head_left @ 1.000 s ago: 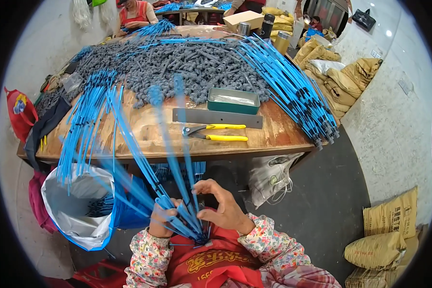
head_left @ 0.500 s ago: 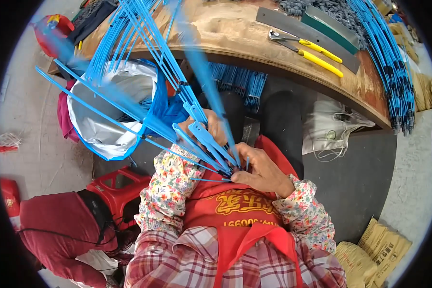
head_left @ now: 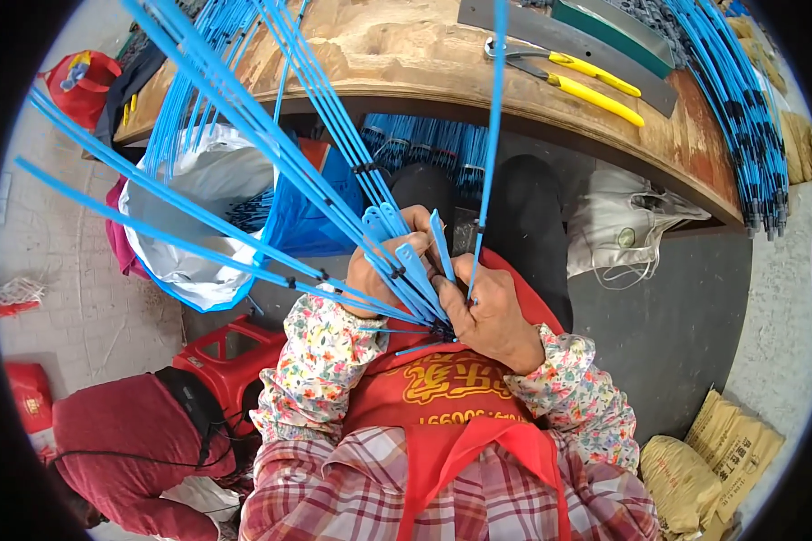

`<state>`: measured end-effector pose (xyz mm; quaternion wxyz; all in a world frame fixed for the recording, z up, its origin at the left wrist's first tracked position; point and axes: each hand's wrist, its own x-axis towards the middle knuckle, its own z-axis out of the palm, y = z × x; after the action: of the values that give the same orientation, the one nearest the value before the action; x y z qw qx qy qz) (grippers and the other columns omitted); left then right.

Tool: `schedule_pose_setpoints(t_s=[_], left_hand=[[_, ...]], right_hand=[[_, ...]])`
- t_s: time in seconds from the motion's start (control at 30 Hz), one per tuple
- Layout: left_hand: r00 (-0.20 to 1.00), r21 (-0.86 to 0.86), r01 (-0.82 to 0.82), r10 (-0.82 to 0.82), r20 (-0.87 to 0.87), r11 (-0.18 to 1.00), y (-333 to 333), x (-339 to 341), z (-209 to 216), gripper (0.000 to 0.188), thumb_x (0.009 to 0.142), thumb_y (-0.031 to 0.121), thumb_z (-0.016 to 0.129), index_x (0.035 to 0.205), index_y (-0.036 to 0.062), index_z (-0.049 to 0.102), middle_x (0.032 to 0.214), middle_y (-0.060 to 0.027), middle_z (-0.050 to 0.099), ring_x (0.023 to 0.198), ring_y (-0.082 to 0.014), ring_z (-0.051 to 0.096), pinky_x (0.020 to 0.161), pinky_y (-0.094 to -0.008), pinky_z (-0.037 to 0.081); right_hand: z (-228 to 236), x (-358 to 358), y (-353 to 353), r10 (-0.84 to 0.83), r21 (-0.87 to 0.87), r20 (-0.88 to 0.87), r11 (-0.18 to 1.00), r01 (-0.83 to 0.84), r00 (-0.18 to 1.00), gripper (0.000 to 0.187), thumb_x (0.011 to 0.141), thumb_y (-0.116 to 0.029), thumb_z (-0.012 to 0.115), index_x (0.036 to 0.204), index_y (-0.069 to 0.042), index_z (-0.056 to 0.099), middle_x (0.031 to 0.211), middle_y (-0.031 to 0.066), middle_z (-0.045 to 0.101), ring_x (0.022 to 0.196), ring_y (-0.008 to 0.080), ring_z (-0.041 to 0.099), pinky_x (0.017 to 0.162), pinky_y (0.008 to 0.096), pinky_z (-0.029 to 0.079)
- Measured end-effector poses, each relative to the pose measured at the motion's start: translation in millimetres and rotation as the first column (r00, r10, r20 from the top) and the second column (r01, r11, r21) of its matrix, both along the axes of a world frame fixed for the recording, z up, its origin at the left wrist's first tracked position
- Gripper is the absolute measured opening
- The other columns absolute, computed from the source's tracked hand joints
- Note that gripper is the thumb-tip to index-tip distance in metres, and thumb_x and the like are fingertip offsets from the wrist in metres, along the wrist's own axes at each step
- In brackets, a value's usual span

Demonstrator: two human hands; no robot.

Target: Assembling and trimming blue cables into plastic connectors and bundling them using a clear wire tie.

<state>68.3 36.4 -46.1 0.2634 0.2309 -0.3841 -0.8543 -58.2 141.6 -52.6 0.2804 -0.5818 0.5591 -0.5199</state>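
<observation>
My left hand (head_left: 381, 272) is closed round a bundle of long thin blue plastic rods (head_left: 284, 153). They fan out up and to the left, with small black clips along them. Their dark lower ends gather in front of the red apron (head_left: 456, 374). Short flat blue tabs with holes (head_left: 413, 266) stand among the rods at the left hand. My right hand (head_left: 494, 316) is closed beside the bundle, its thumb and fingers bent together. A single blue rod (head_left: 492, 135) rises steeply from it, apart from the others. The right fingertips are partly hidden.
A wooden table (head_left: 406, 54) bears yellow-handled pliers (head_left: 595, 99), a metal strip (head_left: 478, 13) and more blue rods (head_left: 731, 117). Below it stand a white-lined blue bag (head_left: 212, 288) and a white bag (head_left: 604, 225). At lower left a person in dark red (head_left: 126, 424) bends near a red stool (head_left: 230, 352).
The rod at my right hand, blurred before, now stands steeper and farther right of the bundle. The bundle's rods spread wider leftward. The view has shifted slightly.
</observation>
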Motion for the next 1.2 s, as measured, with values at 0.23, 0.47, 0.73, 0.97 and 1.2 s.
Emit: schedule_pose_setpoints(t_s=[0.23,0.47,0.73,0.97,1.2], left_hand=[[0.997,0.011,0.031,-0.031,-0.065,0.999,-4,-2,-14,0.014,0.086,0.018,0.057,0.082,0.0053,0.053,0.069,-0.0025,0.052,0.058,-0.0092,0.048,0.047,-0.0215,0.037],[0.99,-0.086,-0.099,0.107,0.096,0.991,0,-9,-4,0.02,0.086,0.02,0.056,0.076,0.0033,0.054,0.072,-0.0026,0.055,0.056,-0.0082,0.047,0.049,-0.0201,0.036],[0.952,-0.08,0.13,-0.147,-0.269,0.988,-13,-16,-26,0.031,0.089,0.031,0.058,0.092,-0.0001,0.053,0.068,-0.0008,0.049,0.06,-0.0088,0.048,0.049,-0.0198,0.034],[0.906,-0.193,0.245,-0.295,-0.303,0.95,-28,-18,-32,0.025,0.079,0.023,0.067,0.079,0.0006,0.056,0.069,-0.0059,0.048,0.063,-0.0142,0.047,0.054,-0.0255,0.035],[0.998,-0.3,-0.011,-0.011,-0.07,0.954,-15,-10,-27,0.033,0.081,0.028,0.066,0.066,0.0002,0.056,0.076,-0.0149,0.056,0.07,-0.0199,0.053,0.058,-0.0274,0.039]], right_hand=[[-5,-2,2,-0.03,-0.039,-0.008,0.999,0.029,1.0,0.006,0.086,-0.004,0.056,0.084,-0.002,0.051,0.059,0.0129,0.053,0.051,0.0303,0.056,0.046,0.0372,0.042],[2,-1,5,-0.013,0.091,0.276,0.996,-0.012,0.961,0.008,0.084,-0.003,0.061,0.083,0.001,0.055,0.064,0.0033,0.054,0.054,0.0105,0.051,0.049,0.0258,0.04],[7,-13,-2,0.01,0.12,0.379,0.991,-0.06,0.925,0.022,0.082,-0.016,0.07,0.088,0.001,0.058,0.068,0.0107,0.06,0.061,0.0122,0.057,0.055,0.0282,0.045],[5,-16,-2,-0.019,0.136,0.278,0.991,-0.02,0.96,0.02,0.082,-0.015,0.069,0.083,0.001,0.058,0.065,0.0113,0.055,0.056,0.0147,0.052,0.053,0.0294,0.042],[14,-18,-3,-0.036,0.021,0.184,0.999,0.033,0.982,0.022,0.083,-0.018,0.067,0.08,0.002,0.057,0.063,0.0122,0.052,0.054,0.0209,0.051,0.052,0.0329,0.04]])
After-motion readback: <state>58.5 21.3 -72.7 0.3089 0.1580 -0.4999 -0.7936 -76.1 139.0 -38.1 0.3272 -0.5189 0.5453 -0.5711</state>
